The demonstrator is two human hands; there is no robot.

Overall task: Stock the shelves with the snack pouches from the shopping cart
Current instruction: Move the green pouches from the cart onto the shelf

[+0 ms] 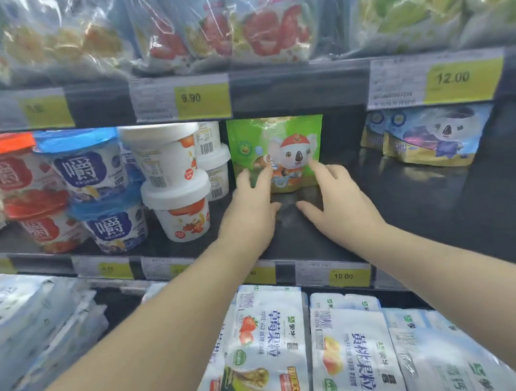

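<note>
green pouch [278,139]: stands upright on the middle shelf [420,203], koala print facing out, set back from the front edge, just right of the white cups [167,162]
left hand [247,213]: fingers straight and spread, tips on the pouch's lower left front; thumb out to the side over the shelf; nothing gripped
right hand [339,206]: fingers straight, index tip on the pouch's lower right front; thumb splayed toward the left hand; nothing gripped
contact: tips look to be touching the pouch face, though blur makes pressing vs. light touch hard to judge
blue pouches [437,140]: same koala print, leaning back on the same shelf, well apart to the right of the green pouch
white cups: stacked two high, in two rows
blue-lid cups [90,167]: stacked two high, left of the white cups
red-lid cups [9,167]: stacked two high, further left
price tags: 9.90 tag [190,99] and 12.00 tag [452,78] on the rail above; 10.00 tag [344,276] on the rail below
upper shelf: wrapped bags [270,24] in clear plastic, blurred
lower shelf: white fruit-print packs [348,350] lying under the forearms
</note>
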